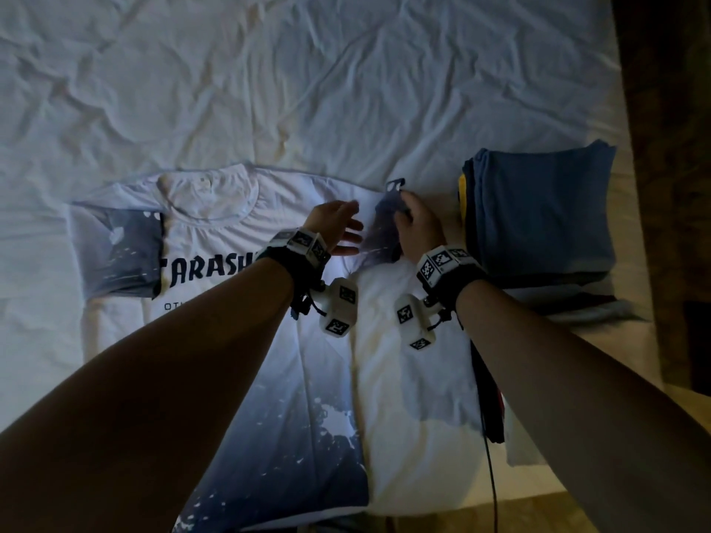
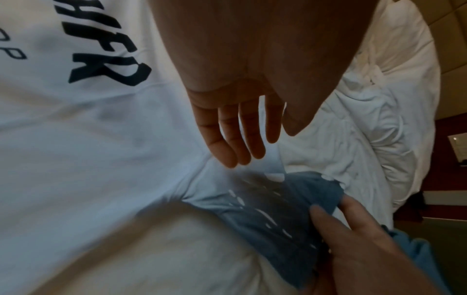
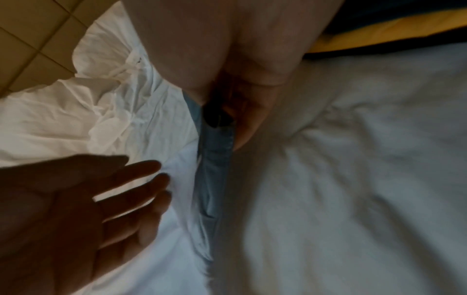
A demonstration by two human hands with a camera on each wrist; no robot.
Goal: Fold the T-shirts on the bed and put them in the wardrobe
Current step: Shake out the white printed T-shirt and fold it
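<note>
Wrinkled bed sheet (image 1: pixel 269 71): your right hand (image 1: pixel 419 228) pinched the printed T-shirt (image 1: pixel 307 378) sleeve (image 1: pixel 384 225), left hand (image 1: pixel 334 225) spread flat; folded stack (image 1: pixel 546 217) right, wardrobing apparently pending.

L grip (image 1: pixel 338 225) flat, fingers straight, spread. R grip (image 1: pixel 419 228) curled, pinching w/ thumb. Both forearms extended fwd.

T-shirt (image 1: pixel 215 240) lies flat, front up, on the bed (image 1: pixel 269 71), collar at the far side, hem nearest the person. Stack of folded T-shirts (image 1: pixel 546 217) sits on the bed just right of it, near the bed's right edge. Left hand (image 1: pixel 338 225) over the T-shirt's right shoulder; right hand (image 1: pixel 419 228) at the right sleeve (image 1: pixel 384 228), between the left hand and the stack.
</note>
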